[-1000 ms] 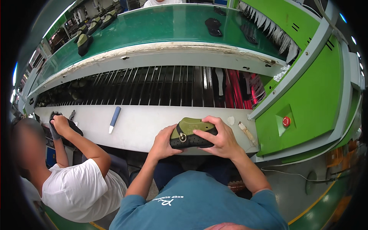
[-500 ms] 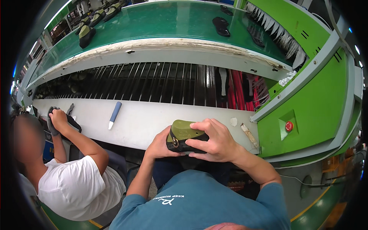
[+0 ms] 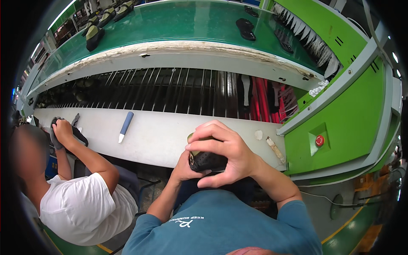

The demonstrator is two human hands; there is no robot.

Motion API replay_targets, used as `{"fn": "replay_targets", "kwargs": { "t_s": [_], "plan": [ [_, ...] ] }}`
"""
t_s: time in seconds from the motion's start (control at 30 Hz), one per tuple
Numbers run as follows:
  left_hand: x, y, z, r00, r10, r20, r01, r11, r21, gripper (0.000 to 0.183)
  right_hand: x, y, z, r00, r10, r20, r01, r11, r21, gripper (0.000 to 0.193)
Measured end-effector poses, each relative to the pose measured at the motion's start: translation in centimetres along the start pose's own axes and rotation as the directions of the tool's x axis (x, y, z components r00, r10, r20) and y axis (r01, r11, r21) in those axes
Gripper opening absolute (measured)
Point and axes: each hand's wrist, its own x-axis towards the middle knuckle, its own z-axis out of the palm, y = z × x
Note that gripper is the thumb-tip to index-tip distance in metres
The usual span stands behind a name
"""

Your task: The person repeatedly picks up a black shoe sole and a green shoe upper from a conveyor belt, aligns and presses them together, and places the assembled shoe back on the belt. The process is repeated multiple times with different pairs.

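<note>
Shoe (image 3: 208,161) at the worktop's (image 3: 163,135) near edge: my left hand (image 3: 182,169) grips its left end; my right hand (image 3: 238,154) arches around it, contact unclear. I'd brace it left-handed, keeping pressure even.

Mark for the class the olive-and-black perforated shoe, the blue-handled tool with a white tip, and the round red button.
Olive-and-black perforated shoe (image 3: 209,161), head view: its black side.
Blue-handled tool (image 3: 126,123), head view: its handle.
Round red button (image 3: 319,140), head view: its face.
</note>
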Motion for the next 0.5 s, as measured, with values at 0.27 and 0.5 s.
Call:
{"fn": "replay_targets", "kwargs": {
  "t_s": [0.27,0.5],
  "plan": [
    [-0.4,-0.4,0.0,0.997,-0.079,-0.015,0.079,0.996,0.029,0.097,-1.2,0.6,1.2,0.998,0.009,-0.066,-0.003,0.996,0.086,0.056],
    [-1.4,1.7,-0.5,0.991,0.067,-0.113,-0.062,0.997,0.047,0.105,2.1,-0.6,-4.4,0.987,-0.157,-0.033,0.155,0.986,-0.061,0.074]
  ]
}}
